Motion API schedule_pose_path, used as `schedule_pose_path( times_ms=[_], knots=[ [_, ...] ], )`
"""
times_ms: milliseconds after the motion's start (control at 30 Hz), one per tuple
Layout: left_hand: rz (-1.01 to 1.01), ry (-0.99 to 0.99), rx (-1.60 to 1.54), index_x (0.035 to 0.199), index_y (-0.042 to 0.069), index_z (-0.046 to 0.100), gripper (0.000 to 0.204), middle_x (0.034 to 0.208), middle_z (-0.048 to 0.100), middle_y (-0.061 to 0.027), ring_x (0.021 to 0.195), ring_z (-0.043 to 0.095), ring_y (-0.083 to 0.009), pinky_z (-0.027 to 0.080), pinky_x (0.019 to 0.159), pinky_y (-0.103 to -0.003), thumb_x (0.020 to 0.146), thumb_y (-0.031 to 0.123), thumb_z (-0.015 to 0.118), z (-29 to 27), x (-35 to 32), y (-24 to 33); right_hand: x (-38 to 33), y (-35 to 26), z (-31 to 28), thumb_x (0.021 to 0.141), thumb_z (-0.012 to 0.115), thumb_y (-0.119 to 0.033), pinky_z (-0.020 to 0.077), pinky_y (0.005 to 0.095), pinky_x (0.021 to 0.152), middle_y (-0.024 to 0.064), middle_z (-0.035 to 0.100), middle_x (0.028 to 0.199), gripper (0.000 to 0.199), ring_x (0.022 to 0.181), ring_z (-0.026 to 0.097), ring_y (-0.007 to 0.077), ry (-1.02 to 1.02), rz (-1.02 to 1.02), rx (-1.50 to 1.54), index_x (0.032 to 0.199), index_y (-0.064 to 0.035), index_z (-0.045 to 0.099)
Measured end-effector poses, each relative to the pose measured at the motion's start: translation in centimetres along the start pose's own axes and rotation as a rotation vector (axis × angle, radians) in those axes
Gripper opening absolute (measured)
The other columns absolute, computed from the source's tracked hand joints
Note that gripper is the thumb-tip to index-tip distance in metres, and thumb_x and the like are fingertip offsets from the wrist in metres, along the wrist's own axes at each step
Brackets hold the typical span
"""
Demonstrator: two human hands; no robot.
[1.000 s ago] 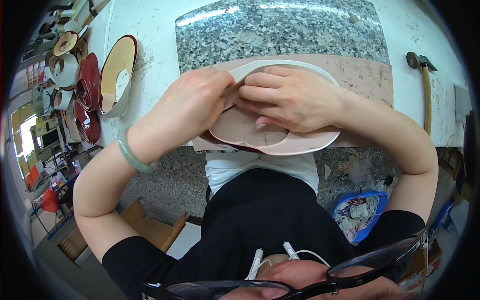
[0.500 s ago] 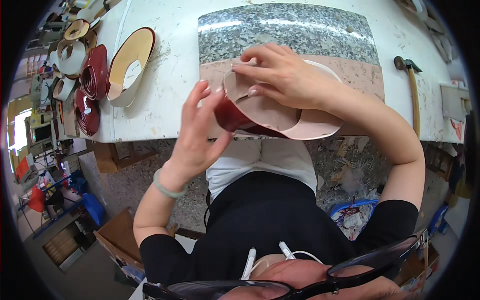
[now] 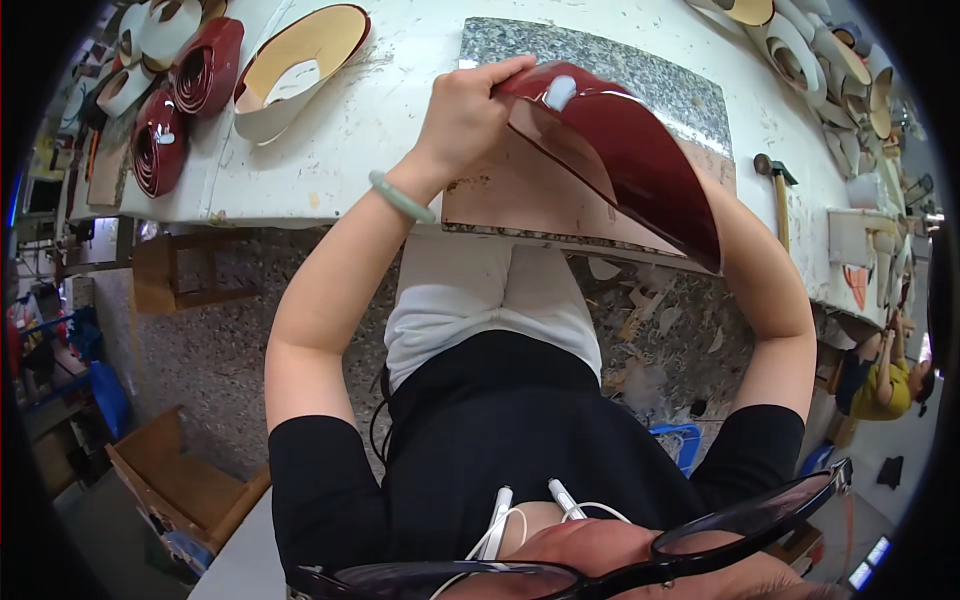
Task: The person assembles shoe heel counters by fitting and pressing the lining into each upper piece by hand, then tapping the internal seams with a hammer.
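Observation:
A curved, glossy dark red leather piece (image 3: 660, 165), like a shoe upper, is held up tilted over the stone slab (image 3: 660, 80). Its shiny outer face shows, along with part of a paler inner side. My left hand (image 3: 465, 115) is closed round its left end, the fingers passing behind the edge. My right forearm (image 3: 760, 245) reaches behind the piece from the right, and that hand is hidden by the leather. Under the piece, a pinkish-beige sheet (image 3: 530, 190) covers the near half of the slab.
At the left of the white table stand rolled red leather pieces (image 3: 160, 145) and a cream-lined curved piece (image 3: 340, 35). A hammer (image 3: 782, 200) lies right of the slab. More curved pieces (image 3: 800, 55) are heaped at the far right. A person in yellow (image 3: 885, 385) is farther right.
The leather piece has been lifted off the slab and turned so its red outside shows. My left hand has moved up and closed on its end; my right hand has gone behind it.

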State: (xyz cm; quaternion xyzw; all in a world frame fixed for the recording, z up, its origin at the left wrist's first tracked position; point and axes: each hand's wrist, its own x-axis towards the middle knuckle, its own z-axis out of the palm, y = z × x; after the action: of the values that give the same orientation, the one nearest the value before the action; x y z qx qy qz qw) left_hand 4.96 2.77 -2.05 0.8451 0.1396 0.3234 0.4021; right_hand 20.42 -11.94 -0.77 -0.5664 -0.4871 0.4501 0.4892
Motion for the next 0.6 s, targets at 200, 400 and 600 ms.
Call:
schedule_pose_path(
  times_ms=[200,400,600],
  knots=[
    [-0.144,-0.118,-0.207,0.118,0.005,0.066,0.027,0.102,0.072,-0.0093,0.090,0.066,-0.0114,0.051,0.081,-0.026,0.092,0.008,0.058,1.6,-0.7,-0.9,-3.4,-4.7,2.1,0.090,0.060,-0.013,0.0466,0.0290,0.086,0.0114,0.062,0.104,0.026,0.097,0.060,0.0205,0.030,-0.391,-0.754,0.114,-0.0045,0.061],
    [0.163,-0.060,0.141,0.102,0.004,0.070,0.025,0.093,0.070,-0.0138,0.089,0.064,-0.0303,0.051,0.083,-0.037,0.079,0.003,0.059,1.5,-0.5,-1.3,-3.0,-1.2,3.8,0.090,0.061,-0.014,0.0413,0.0383,0.098,0.0175,0.053,0.123,0.040,0.113,0.052,0.0304,0.144,-0.212,-0.568,0.127,-0.0019,0.051],
    [0.054,-0.099,0.142,0.098,0.002,0.069,0.026,0.088,0.067,-0.0178,0.086,0.064,-0.0339,0.051,0.077,-0.038,0.073,0.001,0.061,0.5,0.8,-2.5,-4.9,-1.5,5.2,0.092,0.061,-0.023,0.0518,0.0376,0.089,0.0151,0.058,0.119,0.037,0.112,0.058,0.0274,0.117,-0.350,-2.030,0.127,-0.0122,0.056]
  ],
)
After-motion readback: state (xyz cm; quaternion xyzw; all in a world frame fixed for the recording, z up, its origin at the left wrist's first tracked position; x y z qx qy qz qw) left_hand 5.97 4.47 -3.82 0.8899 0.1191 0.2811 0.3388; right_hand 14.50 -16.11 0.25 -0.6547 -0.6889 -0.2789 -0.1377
